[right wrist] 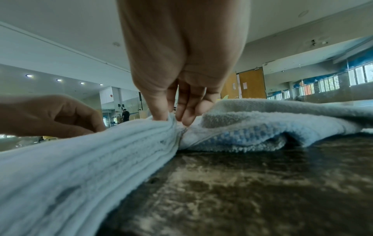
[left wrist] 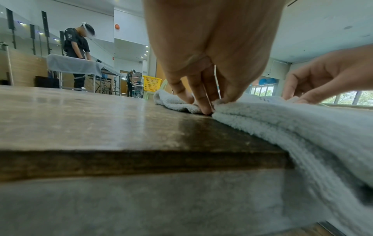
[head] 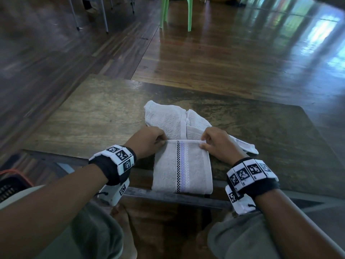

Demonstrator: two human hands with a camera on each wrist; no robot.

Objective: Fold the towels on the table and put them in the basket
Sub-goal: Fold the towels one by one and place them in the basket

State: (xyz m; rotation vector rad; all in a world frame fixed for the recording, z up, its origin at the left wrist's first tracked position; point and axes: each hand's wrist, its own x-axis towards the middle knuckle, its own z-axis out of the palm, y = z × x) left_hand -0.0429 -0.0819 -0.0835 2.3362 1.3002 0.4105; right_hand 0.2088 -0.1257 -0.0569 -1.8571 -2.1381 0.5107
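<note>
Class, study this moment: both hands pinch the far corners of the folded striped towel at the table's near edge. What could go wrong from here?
1. The folded towel overhangs the table's near edge, so it might slide off if the left hand or right hand lets go.
2. It overlaps the unfolded towel behind, which may get dragged along.
3. A pinched corner could slip, spoiling the fold.

towel (head: 183, 165): white terry cloth, looped nubby pile, flat woven stripe band down centre
second towel (head: 166, 118): same terry cloth, crumpled, smooth flat hem
bench (head: 89, 116): worn wood top, mottled, semi-gloss sheen, upper left catches glare
floor (head: 224, 53): wood planks, glossy, window reflections upper right
chair (head: 189, 12): green plastic, smooth
wristbands (head: 113, 165): black cloth, matt, white printed tags
basket (head: 11, 182): dark plastic lattice, orange rim, lower left
</note>
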